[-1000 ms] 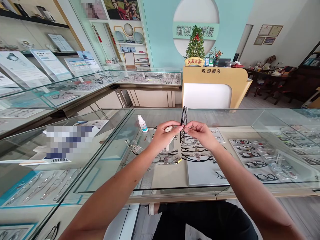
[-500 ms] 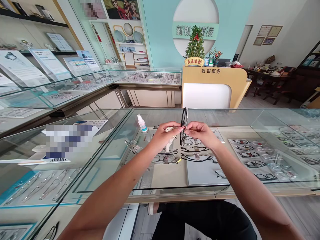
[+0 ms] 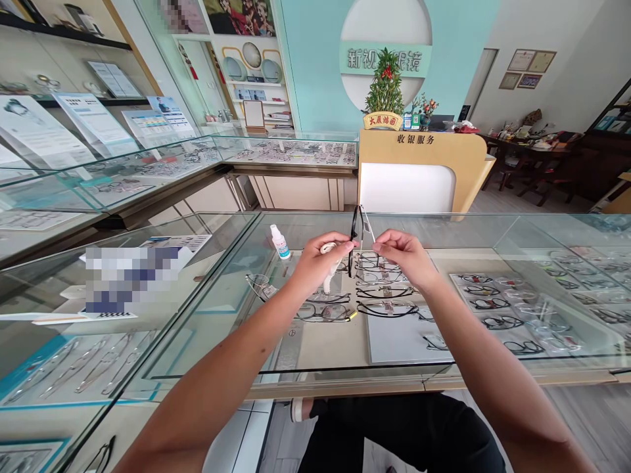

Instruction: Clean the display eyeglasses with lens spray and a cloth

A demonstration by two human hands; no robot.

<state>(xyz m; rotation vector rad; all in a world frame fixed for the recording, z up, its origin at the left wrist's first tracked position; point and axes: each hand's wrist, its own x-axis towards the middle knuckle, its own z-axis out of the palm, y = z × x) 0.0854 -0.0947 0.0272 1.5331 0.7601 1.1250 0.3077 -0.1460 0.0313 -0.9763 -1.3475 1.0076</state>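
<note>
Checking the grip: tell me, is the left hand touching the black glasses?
Touching. The head view shows the left hand pinching the glasses frame with its fingers.

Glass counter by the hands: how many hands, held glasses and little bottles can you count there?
Hands: 2, the left hand and the right hand
Glasses held up between them: 1
Little white bottle on the counter: 1
Total: 4
The glasses lying inside the case are too many and too small to count.
</note>
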